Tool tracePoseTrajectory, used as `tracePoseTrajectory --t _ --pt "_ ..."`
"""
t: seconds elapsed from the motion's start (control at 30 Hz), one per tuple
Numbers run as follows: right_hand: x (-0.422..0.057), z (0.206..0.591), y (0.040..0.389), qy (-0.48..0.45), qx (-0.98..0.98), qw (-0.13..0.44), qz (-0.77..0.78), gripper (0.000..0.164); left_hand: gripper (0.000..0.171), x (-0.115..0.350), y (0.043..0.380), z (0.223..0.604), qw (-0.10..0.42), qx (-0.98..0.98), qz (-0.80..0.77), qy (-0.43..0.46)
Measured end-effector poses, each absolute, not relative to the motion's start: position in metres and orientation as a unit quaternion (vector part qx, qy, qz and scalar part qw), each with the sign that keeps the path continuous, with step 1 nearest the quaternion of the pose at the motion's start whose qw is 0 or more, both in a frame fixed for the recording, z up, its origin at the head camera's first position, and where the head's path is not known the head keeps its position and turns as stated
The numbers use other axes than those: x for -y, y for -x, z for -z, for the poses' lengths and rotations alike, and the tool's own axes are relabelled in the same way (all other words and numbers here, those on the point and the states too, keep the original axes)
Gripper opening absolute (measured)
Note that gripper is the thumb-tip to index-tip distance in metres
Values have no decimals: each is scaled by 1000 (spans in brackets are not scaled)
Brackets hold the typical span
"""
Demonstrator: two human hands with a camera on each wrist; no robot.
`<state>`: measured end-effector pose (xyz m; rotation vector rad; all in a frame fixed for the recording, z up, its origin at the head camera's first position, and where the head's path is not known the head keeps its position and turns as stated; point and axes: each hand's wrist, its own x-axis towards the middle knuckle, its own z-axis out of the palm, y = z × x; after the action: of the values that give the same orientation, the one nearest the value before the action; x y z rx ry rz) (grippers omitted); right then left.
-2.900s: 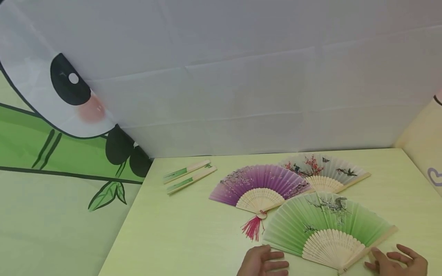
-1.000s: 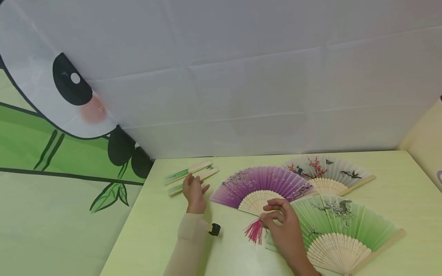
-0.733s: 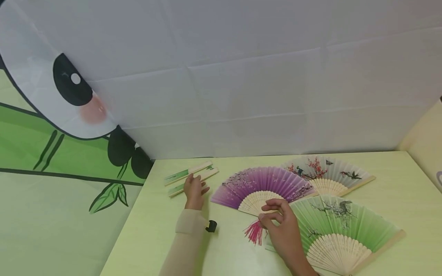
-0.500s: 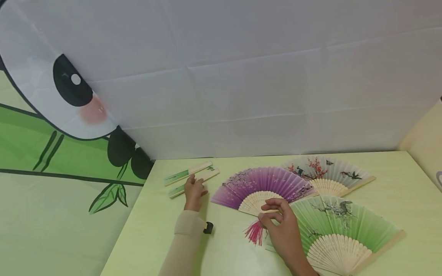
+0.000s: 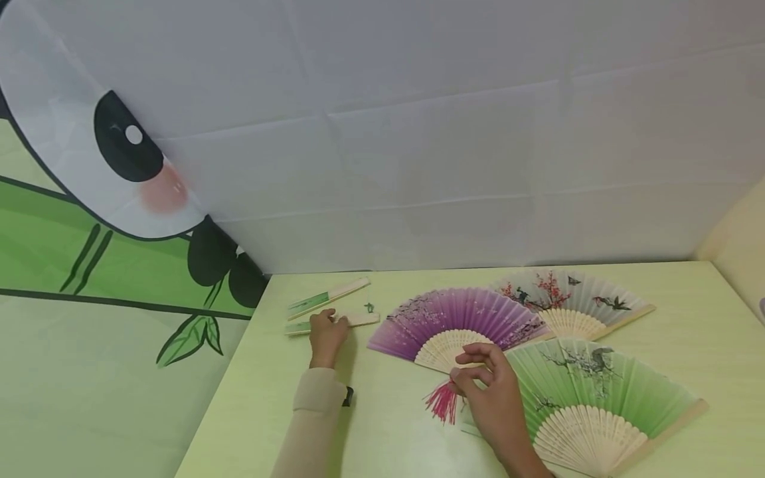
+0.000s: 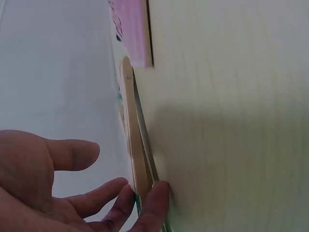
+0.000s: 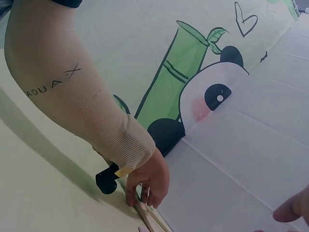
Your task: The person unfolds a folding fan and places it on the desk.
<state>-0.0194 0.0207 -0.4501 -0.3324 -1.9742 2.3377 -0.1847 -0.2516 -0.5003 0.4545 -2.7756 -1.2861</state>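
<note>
Two folded fans with green cloth lie at the back left in the head view. My left hand (image 5: 327, 338) reaches over the nearer folded fan (image 5: 362, 319). In the left wrist view its fingers (image 6: 157, 200) touch that fan's edge, and the thumb stands apart from it. The fan's slats are slightly parted there. The farther folded fan (image 5: 329, 297) lies just behind. My right hand (image 5: 493, 401) is loosely curled over the rivet end of a spread purple fan (image 5: 463, 307) with a pink tassel (image 5: 442, 401). Nothing held shows in it; it hides the rivet.
A spread green fan (image 5: 603, 375) lies at the front right, and a spread grey flowered fan (image 5: 558, 292) lies at the back, partly under the purple one. A pale wall cloth (image 5: 418, 199) rises behind the table (image 5: 382, 438). A small green mark (image 5: 368, 307) shows between the folded fans.
Both hands left the green fan's sides; the left went to the folded fans, the right to the purple fan's rivet end. Since half a second ago, the nearer folded fan has turned and shifted nearer.
</note>
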Motion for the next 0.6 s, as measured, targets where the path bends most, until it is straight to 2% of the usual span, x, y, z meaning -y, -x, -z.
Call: tracePoseTrajectory --t 0.3,0.6 --pt "-20 450 19 109 636 32 -763 39 37 269 181 505 109 891 405 -175" --pt "-12 454 28 82 633 30 -769 36 41 283 175 507 175 841 460 -223"
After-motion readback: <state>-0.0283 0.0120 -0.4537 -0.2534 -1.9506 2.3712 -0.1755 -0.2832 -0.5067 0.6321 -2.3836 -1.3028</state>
